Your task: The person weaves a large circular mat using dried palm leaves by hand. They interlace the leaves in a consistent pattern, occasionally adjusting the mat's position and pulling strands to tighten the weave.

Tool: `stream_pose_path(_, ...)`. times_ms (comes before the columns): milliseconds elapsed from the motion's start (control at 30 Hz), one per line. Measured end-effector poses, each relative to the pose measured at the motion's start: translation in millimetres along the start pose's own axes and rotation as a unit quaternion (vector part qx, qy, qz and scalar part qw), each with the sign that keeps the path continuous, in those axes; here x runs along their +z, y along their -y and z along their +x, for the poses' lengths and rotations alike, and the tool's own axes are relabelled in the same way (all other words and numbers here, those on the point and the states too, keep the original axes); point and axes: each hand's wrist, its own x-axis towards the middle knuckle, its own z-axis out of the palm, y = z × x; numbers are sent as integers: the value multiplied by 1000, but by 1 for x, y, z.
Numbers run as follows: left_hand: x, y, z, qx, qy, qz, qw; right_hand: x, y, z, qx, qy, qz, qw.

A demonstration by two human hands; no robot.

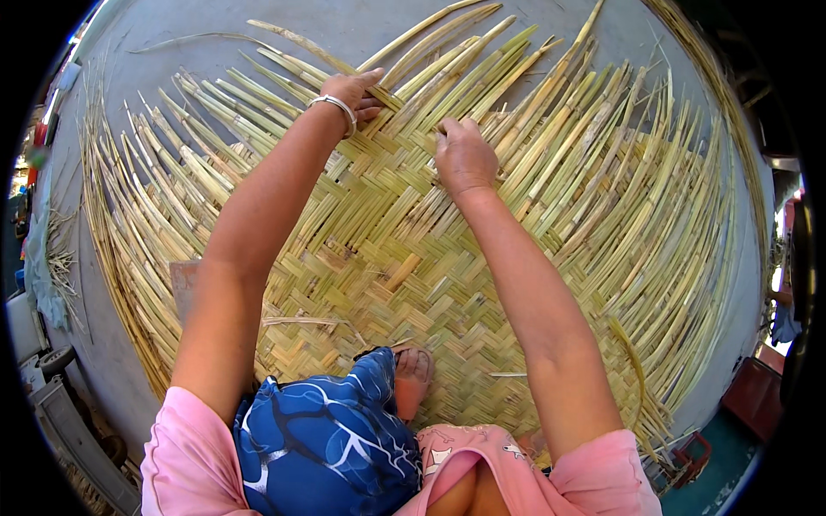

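Note:
A large mat (422,301) of flat green and tan reed strips lies on the floor under me, woven in a zigzag pattern. Loose strip ends (594,146) fan out along its far and side edges. My left hand (351,93), with a silver bangle (337,110) at the wrist, is closed round several reed strips at the far middle edge. Just to the right and nearer, my right hand (465,158) is curled shut at the weave's edge. It seems to pinch a reed strip, mostly hidden by the fingers.
My bare foot (413,374) rests on the mat. A flat brownish block (183,288) lies beside my left arm. Long reeds (688,34) lie at the far right. Pale plastic sheeting (43,267) and scraps sit at left. A dark red object (753,387) stands at right.

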Motion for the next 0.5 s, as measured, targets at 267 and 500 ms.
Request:
stream_pose_path(267,3,10,0,144,-63,147,977,3,2,-7,0,-53,25,998)
stream_pose_path(500,-10,24,-7,277,-143,405,859,9,-3,-18,-204,-55,-115,971)
